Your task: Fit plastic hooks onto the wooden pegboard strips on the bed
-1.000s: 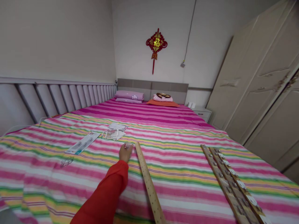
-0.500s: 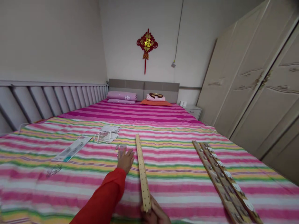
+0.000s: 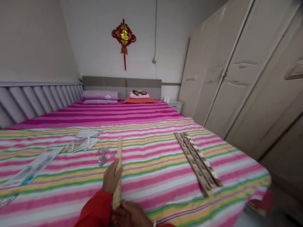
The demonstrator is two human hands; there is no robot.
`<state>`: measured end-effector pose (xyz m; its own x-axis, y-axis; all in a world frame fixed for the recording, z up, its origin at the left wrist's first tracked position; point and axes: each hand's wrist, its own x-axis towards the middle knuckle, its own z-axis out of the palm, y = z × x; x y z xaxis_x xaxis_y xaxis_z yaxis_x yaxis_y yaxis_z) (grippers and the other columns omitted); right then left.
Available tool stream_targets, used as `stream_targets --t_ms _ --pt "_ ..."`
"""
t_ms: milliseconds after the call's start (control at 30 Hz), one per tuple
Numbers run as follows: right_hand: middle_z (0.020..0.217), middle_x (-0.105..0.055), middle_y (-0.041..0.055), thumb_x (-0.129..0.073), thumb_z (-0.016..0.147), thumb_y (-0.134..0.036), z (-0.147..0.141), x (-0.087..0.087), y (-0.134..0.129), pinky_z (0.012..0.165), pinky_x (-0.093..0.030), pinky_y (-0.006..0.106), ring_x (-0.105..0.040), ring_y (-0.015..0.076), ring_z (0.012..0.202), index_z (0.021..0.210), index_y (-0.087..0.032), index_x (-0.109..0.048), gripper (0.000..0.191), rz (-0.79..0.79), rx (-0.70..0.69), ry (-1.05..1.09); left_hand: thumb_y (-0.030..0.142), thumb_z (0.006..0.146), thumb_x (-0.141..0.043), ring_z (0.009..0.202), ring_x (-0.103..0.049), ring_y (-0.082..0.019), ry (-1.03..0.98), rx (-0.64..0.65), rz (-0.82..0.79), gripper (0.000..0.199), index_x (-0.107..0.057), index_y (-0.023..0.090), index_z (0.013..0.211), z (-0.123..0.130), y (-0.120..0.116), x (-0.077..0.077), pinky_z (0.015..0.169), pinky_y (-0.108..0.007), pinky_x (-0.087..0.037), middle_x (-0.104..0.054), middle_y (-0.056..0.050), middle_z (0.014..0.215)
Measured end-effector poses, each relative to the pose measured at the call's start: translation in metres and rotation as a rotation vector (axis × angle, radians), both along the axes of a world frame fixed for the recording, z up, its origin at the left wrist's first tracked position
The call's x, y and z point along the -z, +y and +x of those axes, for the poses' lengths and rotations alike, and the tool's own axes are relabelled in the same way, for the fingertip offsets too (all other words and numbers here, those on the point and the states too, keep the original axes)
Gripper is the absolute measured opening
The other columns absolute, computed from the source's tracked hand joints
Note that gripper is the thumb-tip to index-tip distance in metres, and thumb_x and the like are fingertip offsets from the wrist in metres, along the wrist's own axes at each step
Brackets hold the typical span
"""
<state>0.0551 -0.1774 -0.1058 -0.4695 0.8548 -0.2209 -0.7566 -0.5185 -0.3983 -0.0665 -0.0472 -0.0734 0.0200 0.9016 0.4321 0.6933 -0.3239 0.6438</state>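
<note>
A pale wooden strip [image 3: 119,145] with rows of small dark holes points away from me over the striped bedspread. My left hand [image 3: 111,177], in a red sleeve, is closed around its middle, covering part of it. Down at the near end, my right hand [image 3: 131,215] grips the same strip, its fingers partly hidden at the bottom edge. Just left of the strip lie some small clear and grey pieces [image 3: 103,156], too blurred to name. Beyond them is a loose pile of white and clear packets [image 3: 86,140].
Brown wooden strips [image 3: 197,160] bearing small metal pieces and white discs lie at right. On the left are a long clear package [image 3: 35,167] and a thin wire coil [image 3: 9,198]. Pillows [image 3: 100,95] rest by the headboard; a wardrobe [image 3: 213,82] stands beyond the bed's right side.
My left hand has come away from the small clear pieces and taken hold of the strip's middle. My right hand remains at the near end. The view has turned right.
</note>
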Motion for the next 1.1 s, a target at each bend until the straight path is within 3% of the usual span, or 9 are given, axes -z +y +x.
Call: stream_targets --t_ms 133,233,333,400,533,667,800,967,1100 --pt "0.07 -0.074 0.0114 -0.079 0.064 -0.04 0.057 0.015 -0.024 0.054 -0.045 0.025 -0.065 0.0163 0.053 0.089 -0.005 -0.07 0.044 0.098 0.015 -0.24 0.056 0.075 -0.05 0.116 -0.057 -0.028 -0.113 -0.006 -0.168 0.066 -0.054 0.017 0.128 -0.003 -0.002 0.001 0.097 -0.04 -0.047 -0.059 -0.013 0.13" --pt "0.071 -0.074 0.0135 -0.076 0.07 -0.039 0.123 0.011 -0.055 0.047 -0.042 0.019 -0.065 0.0137 0.052 0.087 -0.005 -0.071 0.038 0.062 0.204 -0.372 0.059 0.069 -0.055 0.115 -0.058 -0.03 -0.174 -0.051 -0.239 0.067 -0.058 0.021 0.124 -0.005 0.0 0.0 0.097 -0.041 -0.048 -0.06 -0.01 0.129" --pt "0.072 -0.075 0.0097 -0.073 0.073 -0.042 0.193 0.001 -0.085 0.038 -0.039 0.017 -0.061 0.0102 0.042 0.087 -0.008 -0.07 0.037 -0.069 0.44 -0.362 0.058 0.065 -0.058 0.116 -0.057 -0.032 -0.227 -0.05 -0.225 0.058 -0.065 0.024 0.112 -0.003 0.0 -0.004 0.1 -0.041 -0.046 -0.061 -0.006 0.128" --pt "0.072 -0.075 0.0086 -0.074 0.073 -0.039 0.233 -0.003 -0.099 0.04 -0.042 0.016 -0.061 0.0088 0.043 0.087 -0.008 -0.07 0.035 -0.161 0.6 -0.317 0.058 0.064 -0.059 0.117 -0.056 -0.033 -0.237 -0.053 -0.233 0.054 -0.067 0.025 0.106 -0.001 -0.001 -0.007 0.1 -0.043 -0.046 -0.06 -0.006 0.13" --pt "0.08 -0.076 0.0113 -0.078 0.07 -0.036 0.283 -0.008 -0.105 0.044 -0.048 0.019 -0.063 0.01 0.047 0.088 -0.01 -0.068 0.034 -0.193 0.807 -0.231 0.057 0.065 -0.057 0.117 -0.055 -0.036 -0.222 -0.066 -0.29 0.054 -0.067 0.025 0.107 0.001 -0.003 -0.015 0.099 -0.048 -0.046 -0.056 -0.006 0.135" --pt "0.082 -0.076 0.0116 -0.077 0.072 -0.034 0.294 -0.014 -0.09 0.048 -0.052 0.022 -0.063 0.011 0.05 0.077 -0.011 -0.066 0.026 -0.13 0.898 -0.204 0.056 0.066 -0.057 0.12 -0.053 -0.036 -0.218 -0.07 -0.313 0.055 -0.066 0.024 0.11 0.0 -0.003 -0.018 0.101 -0.048 -0.044 -0.054 -0.006 0.136" --pt "0.078 -0.074 0.0098 -0.075 0.075 -0.026 0.292 -0.019 -0.074 0.048 -0.052 0.019 -0.06 0.0083 0.048 0.085 -0.01 -0.067 0.021 -0.1 0.884 -0.166 0.056 0.066 -0.058 0.123 -0.051 -0.035 -0.226 -0.056 -0.333 0.056 -0.065 0.024 0.112 -0.003 -0.002 -0.015 0.103 -0.049 -0.041 -0.051 -0.006 0.139" --pt "0.068 -0.066 0.0019 -0.074 0.075 -0.018 0.29 -0.017 -0.075 0.048 -0.048 0.015 -0.054 0.0051 0.049 0.084 -0.011 -0.065 0.015 -0.026 0.751 -0.018 0.057 0.06 -0.064 0.126 -0.048 -0.034 -0.289 -0.048 -0.322 0.06 -0.067 0.023 0.11 -0.003 -0.005 -0.012 0.107 -0.046 -0.037 -0.052 -0.007 0.138" --pt "0.068 -0.061 0.0003 -0.074 0.076 -0.022 0.27 -0.016 -0.083 0.049 -0.045 0.015 -0.051 0.0053 0.052 0.087 -0.01 -0.064 0.019 0.007 0.613 0.07 0.055 0.054 -0.069 0.125 -0.048 -0.034 -0.351 -0.042 -0.321 0.058 -0.07 0.023 0.103 -0.004 -0.009 -0.018 0.108 -0.045 -0.036 -0.055 -0.007 0.135"
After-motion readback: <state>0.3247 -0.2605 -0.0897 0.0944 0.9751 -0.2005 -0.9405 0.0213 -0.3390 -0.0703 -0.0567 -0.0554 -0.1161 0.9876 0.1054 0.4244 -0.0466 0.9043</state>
